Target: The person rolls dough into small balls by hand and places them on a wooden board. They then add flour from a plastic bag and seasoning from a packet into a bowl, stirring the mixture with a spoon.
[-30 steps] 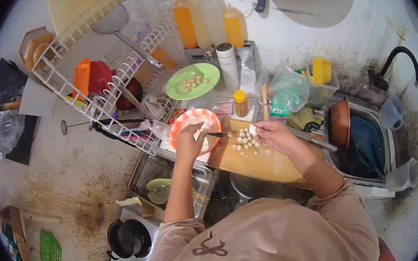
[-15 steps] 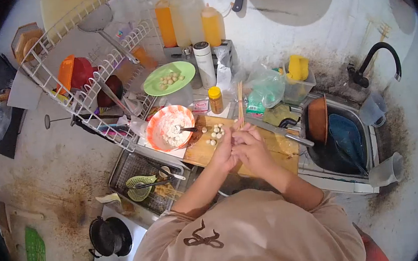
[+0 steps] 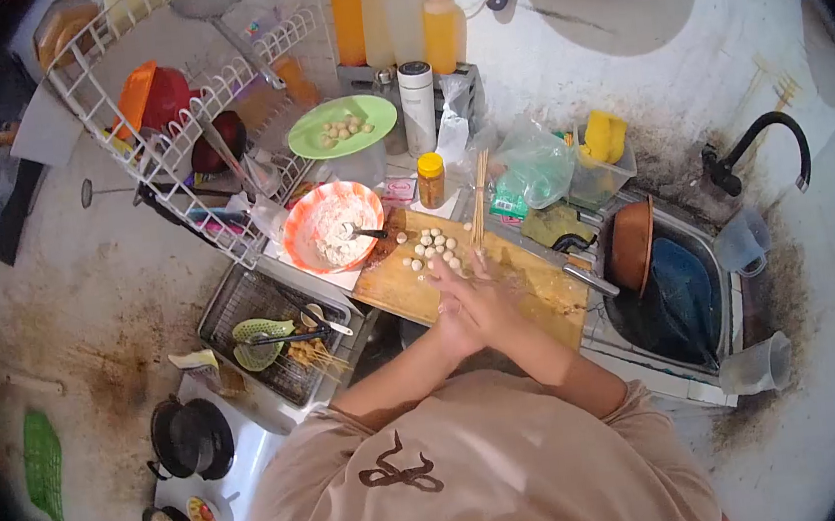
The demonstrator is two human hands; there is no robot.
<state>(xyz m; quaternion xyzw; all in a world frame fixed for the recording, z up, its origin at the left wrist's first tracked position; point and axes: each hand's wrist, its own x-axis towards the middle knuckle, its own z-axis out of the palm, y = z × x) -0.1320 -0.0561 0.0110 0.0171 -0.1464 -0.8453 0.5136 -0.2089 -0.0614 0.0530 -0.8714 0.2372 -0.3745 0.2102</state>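
My right hand (image 3: 483,303) lies across my left hand (image 3: 455,329), palm against palm, above the front of the wooden cutting board (image 3: 401,299). The right fingers are stretched out toward the upper left. A few left fingertips seem to stick out beyond them, also straight. Whatever may lie between the palms is hidden. Just past my fingertips, several small pale dough balls (image 3: 428,246) sit on the board. Thin wooden skewers (image 3: 480,199) lie at its back edge. Left of the board stands an orange-and-white bowl (image 3: 291,234) of white floury mix, with a dark-handled spoon (image 3: 367,232) in it.
A green plate (image 3: 306,149) holds more balls behind the bowl. A yellow-lidded jar (image 3: 431,185) and a white flask (image 3: 417,110) stand behind the board. Beside its right end are a knife (image 3: 590,278) and the sink (image 3: 723,276). A wire basket (image 3: 218,325) with utensils sits left.
My hands have gone from cupped together with bent fingers to flat, crossed palms with fingers stretched. The view has shifted slightly.
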